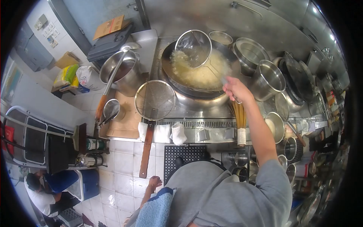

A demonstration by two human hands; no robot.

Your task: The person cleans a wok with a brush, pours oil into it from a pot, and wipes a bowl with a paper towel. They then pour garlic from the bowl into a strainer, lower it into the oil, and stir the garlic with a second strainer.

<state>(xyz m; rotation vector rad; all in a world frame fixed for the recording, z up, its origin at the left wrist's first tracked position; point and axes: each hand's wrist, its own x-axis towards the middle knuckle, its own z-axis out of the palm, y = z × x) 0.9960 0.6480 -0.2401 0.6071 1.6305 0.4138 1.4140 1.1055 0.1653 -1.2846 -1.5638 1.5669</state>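
My right hand (237, 90) is closed round the handle of a wire mesh strainer (193, 48). The strainer's round basket is tilted over the far left part of a big dark wok (165, 56). Pale, foamy, bubbling liquid (204, 76) fills much of the wok, with steam or blur near my hand. Low at my left side hangs my left hand (154, 182), its fingers loosely apart and nothing in them. Above it, a second, flat mesh strainer (155, 99) lies across the counter edge, its wooden handle sticking out toward me.
Left of the wok stand a steel pot (126, 77) with a long ladle (113, 72) across it and a small metal cup (111, 109). White cloths (177, 133) and a bamboo brush (241, 125) lie along the front edge. Steel pots (267, 80) crowd the right. A person (39, 193) sits lower left.
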